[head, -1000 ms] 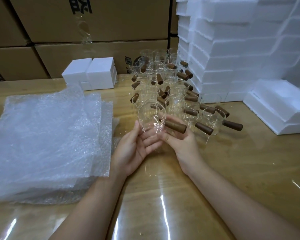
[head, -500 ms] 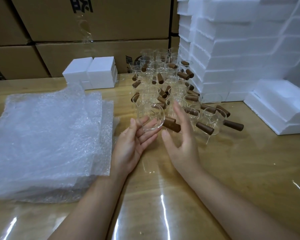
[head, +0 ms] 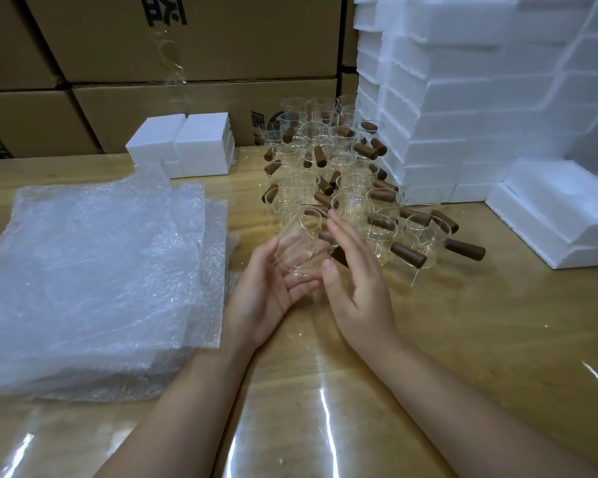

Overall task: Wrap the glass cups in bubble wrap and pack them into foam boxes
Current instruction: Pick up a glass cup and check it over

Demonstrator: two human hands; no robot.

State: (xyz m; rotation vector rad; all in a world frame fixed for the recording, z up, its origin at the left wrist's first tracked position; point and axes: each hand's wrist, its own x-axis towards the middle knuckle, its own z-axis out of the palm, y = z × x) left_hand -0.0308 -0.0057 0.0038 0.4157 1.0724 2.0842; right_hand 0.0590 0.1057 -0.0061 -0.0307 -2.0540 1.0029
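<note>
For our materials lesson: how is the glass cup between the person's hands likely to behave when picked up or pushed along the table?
The glass cup looks thin-walled and clear, so probably light but fragile. Its smooth sides may slip; the left hand cradles it from below. The wooden handle sticking out sideways would likely stop it rolling far.

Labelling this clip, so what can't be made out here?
Head view:
Held glass cup, wooden handle: mostly hidden by the right hand.
Carton print: cut off by the top edge.
Rear cups: overlapping clear glass, uncountable.
Foam box stack: runs past the right edge.
</note>
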